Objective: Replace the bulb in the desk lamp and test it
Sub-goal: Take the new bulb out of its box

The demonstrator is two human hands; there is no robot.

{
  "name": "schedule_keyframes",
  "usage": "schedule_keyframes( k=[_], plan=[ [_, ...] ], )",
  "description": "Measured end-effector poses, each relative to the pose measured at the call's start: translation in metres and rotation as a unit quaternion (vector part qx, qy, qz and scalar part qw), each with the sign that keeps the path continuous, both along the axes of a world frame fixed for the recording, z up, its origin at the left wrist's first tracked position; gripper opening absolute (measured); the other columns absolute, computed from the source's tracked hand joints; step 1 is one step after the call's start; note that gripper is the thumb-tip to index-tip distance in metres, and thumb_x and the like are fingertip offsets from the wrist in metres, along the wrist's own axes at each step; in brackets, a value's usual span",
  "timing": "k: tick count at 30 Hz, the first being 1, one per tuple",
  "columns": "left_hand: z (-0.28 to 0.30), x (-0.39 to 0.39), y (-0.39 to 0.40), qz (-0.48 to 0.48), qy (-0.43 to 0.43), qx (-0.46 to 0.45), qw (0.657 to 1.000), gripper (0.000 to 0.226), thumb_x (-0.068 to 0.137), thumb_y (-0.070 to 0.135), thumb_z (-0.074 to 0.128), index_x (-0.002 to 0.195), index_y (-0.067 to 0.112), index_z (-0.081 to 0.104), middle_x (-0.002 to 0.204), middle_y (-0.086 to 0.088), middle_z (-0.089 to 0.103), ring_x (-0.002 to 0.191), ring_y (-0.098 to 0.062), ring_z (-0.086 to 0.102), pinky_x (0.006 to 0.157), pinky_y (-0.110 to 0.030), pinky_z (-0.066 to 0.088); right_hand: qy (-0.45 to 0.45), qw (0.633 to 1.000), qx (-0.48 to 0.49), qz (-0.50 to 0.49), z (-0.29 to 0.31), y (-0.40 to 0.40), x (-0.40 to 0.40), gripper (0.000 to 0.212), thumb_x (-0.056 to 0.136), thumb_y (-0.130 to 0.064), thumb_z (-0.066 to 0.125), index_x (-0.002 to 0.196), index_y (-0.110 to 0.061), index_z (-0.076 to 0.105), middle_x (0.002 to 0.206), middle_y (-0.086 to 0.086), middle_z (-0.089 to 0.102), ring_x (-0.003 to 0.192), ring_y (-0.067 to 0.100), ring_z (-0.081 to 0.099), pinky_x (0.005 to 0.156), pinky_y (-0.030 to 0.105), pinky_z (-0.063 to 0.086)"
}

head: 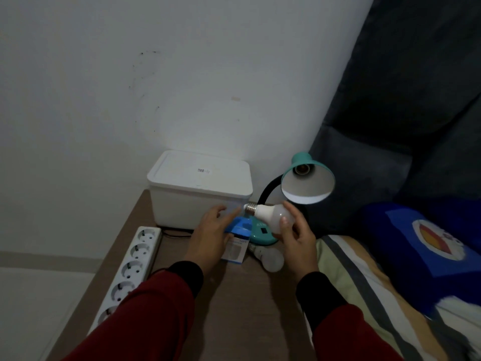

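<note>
The lamp [307, 182] stood at the far right corner of the table [250, 308], its teal shade tilted toward the camera and its socket [302, 169] bare inside the shade. Just below and in front of the shade, the right hand [296, 235] was clamped round the globe of a bulb [270, 217], thumb on the near side and fingers behind; the bulb lay sideways, its screw cap pointing left, away from the lamp, toward the bin [199, 188]. The left hand [210, 238], left of the lamp's base [263, 231], rested flat on a box [236, 241] with fingers spread and gripping nothing (the box's blue flap stood up beside the fingertips). The box touched or nearly touched the base; which could not be told. A second bulb [269, 257] lay on the table just in front of the base, cap toward it. The white lidded bin stood left of the lamp against the wall. A power strip [130, 267] lay well left of the lamp along the table's left edge, sockets up. Both sleeves were red with black cuffs.
</note>
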State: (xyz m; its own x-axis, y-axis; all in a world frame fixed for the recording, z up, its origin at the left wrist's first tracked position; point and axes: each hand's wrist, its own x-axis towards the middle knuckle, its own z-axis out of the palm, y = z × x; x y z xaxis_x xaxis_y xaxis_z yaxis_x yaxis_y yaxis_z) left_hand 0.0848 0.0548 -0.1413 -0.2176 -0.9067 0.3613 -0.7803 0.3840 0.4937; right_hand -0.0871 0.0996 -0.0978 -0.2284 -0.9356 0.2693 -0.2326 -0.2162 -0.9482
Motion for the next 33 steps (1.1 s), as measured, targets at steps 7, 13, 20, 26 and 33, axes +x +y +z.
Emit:
schedule_keyframes(
  k=[7, 13, 20, 26, 33],
  plan=[
    [0.001, -0.001, -0.002, -0.004, 0.012, -0.013, 1.0, 0.035, 0.092, 0.018, 0.056, 0.127, 0.02, 0.058, 0.126, -0.001, 0.056, 0.116, -0.016, 0.049, 0.096, -0.021, 0.04, -0.024, 1.0, 0.008, -0.006, -0.005, -0.003, 0.004, 0.033, 0.097, -0.015, 0.047, 0.105, -0.047, 0.05, 0.131, 0.006, 0.049, 0.113, 0.019, 0.054, 0.078, 0.02, 0.057],
    [-0.001, -0.005, -0.01, 0.01, 0.049, -0.007, 0.999, 0.034, 0.09, 0.018, 0.059, 0.123, 0.019, 0.061, 0.121, -0.002, 0.058, 0.113, -0.015, 0.049, 0.09, -0.012, 0.03, -0.035, 0.999, 0.019, -0.014, -0.01, -0.013, 0.008, 0.028, 0.096, -0.015, 0.047, 0.117, -0.033, 0.051, 0.129, 0.005, 0.048, 0.118, 0.028, 0.054, 0.096, 0.049, 0.051],
    [-0.014, -0.005, -0.009, -0.005, 0.023, 0.008, 1.0, 0.037, 0.09, 0.016, 0.06, 0.126, 0.018, 0.059, 0.133, -0.003, 0.053, 0.123, -0.016, 0.045, 0.104, -0.015, 0.029, -0.02, 0.999, 0.035, -0.018, -0.018, -0.015, 0.009, 0.03, 0.096, -0.016, 0.048, 0.122, -0.033, 0.052, 0.135, 0.004, 0.047, 0.12, 0.024, 0.052, 0.098, 0.05, 0.05],
    [-0.013, -0.006, -0.014, 0.002, 0.115, 0.048, 0.992, 0.034, 0.085, 0.007, 0.063, 0.119, 0.011, 0.063, 0.124, -0.005, 0.055, 0.107, -0.007, 0.047, 0.087, 0.005, 0.039, -0.018, 0.999, 0.03, -0.018, -0.019, -0.014, 0.009, 0.029, 0.096, -0.017, 0.048, 0.119, -0.034, 0.051, 0.137, 0.006, 0.048, 0.121, 0.024, 0.052, 0.097, 0.05, 0.05],
    [-0.019, -0.006, -0.016, 0.011, 0.077, 0.039, 0.996, 0.032, 0.087, 0.014, 0.064, 0.118, 0.013, 0.065, 0.126, -0.007, 0.057, 0.117, -0.019, 0.052, 0.101, -0.017, 0.035, -0.033, 0.998, 0.034, -0.03, -0.016, -0.017, 0.009, 0.028, 0.096, -0.015, 0.048, 0.118, -0.032, 0.053, 0.132, 0.003, 0.05, 0.117, 0.022, 0.053, 0.097, 0.047, 0.051]
  ],
)
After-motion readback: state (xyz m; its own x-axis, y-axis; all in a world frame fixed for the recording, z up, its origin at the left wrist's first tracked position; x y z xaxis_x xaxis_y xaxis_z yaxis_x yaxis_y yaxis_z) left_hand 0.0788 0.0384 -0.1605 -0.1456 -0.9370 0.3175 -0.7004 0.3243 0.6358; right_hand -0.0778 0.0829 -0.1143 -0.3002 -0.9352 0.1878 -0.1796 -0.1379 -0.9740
